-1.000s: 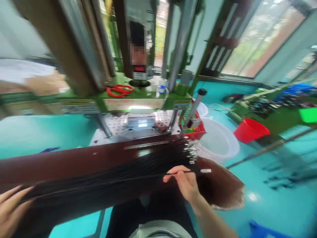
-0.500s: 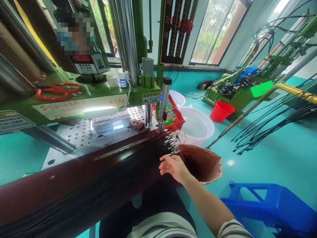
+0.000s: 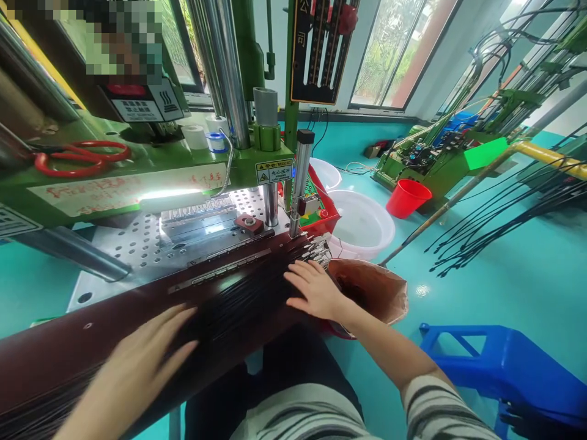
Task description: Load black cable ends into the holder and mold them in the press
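A thick bundle of thin black cables (image 3: 238, 299) lies along a dark brown board (image 3: 68, 348) in front of me. Their metal-tipped ends (image 3: 316, 249) fan out at the board's right end. My right hand (image 3: 314, 290) rests flat on the cables just behind those tips, fingers spread. My left hand (image 3: 137, 360) lies palm down on the bundle further left, fingers apart and slightly blurred. Neither hand grips anything. A brown paper bag (image 3: 376, 293) stands open right beside my right hand.
A green press machine (image 3: 247, 165) with steel columns and a perforated metal bed (image 3: 142, 244) stands behind the board. Red scissors (image 3: 77, 156) and tape rolls lie on it. White basins (image 3: 362, 223), a red bucket (image 3: 407, 197), a blue stool (image 3: 499, 366) and loose black cables (image 3: 499, 226) occupy the teal floor.
My left hand has come into view and settled on the cable bundle. My right hand has shifted slightly left and flattened onto the cables near the tips. The view tilted a little.
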`<state>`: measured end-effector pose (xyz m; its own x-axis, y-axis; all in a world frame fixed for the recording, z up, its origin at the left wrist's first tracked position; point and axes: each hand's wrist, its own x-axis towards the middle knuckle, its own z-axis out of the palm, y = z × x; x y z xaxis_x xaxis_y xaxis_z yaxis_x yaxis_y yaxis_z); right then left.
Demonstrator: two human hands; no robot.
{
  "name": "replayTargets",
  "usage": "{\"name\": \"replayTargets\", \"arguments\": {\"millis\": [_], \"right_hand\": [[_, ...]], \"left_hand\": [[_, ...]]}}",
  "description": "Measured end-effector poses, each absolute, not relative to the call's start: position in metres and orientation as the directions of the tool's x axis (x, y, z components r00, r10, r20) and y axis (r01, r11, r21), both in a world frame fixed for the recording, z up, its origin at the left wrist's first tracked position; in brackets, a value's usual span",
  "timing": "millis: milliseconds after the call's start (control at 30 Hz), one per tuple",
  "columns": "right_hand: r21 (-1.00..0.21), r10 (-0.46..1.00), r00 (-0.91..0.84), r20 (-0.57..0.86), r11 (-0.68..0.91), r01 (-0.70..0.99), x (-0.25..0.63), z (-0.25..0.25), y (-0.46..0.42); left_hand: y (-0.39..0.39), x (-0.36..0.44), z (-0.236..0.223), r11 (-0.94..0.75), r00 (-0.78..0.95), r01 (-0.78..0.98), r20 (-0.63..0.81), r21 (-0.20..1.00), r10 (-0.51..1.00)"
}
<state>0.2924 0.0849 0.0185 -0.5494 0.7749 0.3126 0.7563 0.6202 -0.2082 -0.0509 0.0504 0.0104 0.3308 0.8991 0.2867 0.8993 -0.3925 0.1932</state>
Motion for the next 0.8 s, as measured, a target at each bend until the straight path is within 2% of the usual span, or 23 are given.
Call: {"name": "replayTargets", "arguments": {"millis": [67,167,333,500,600,733,800], "right_hand": [[-0.164,0.778,-0.557,0.291,0.614,0.772,0.287,0.005,0.078],[-0.163,0.788,-0.541,0.294,0.600,0.784,0.294,-0.008,0.062],[-0.124,0.788,-0.592,0.170,0.613,0.780,0.311,0.000,0.059],[-0.019,0.687,-0.725,0.047,0.727,0.687,0.312,0.029,0.084],[0.024,0.601,-0.798,-0.045,0.799,0.600,0.308,0.036,0.094],[-0.038,0.497,-0.841,-0.215,0.856,0.516,0.304,0.038,0.106],[-0.089,0.434,-0.864,-0.255,0.879,0.468,0.304,0.039,0.114]], "left_hand": [[0.068,-0.004,0.007,-0.488,0.441,0.859,0.259,0.156,0.859],[0.076,0.057,0.006,-0.587,0.557,0.809,0.267,0.042,0.786],[0.068,0.088,-0.003,-0.639,0.625,0.768,0.263,-0.040,0.735],[0.079,0.081,-0.005,-0.632,0.613,0.775,0.262,-0.014,0.745],[0.088,0.083,-0.003,-0.572,0.538,0.818,0.277,0.058,0.796],[0.100,0.087,-0.002,-0.503,0.463,0.855,0.249,0.128,0.851],[0.107,0.087,-0.002,-0.504,0.467,0.851,0.222,0.150,0.856]]}}
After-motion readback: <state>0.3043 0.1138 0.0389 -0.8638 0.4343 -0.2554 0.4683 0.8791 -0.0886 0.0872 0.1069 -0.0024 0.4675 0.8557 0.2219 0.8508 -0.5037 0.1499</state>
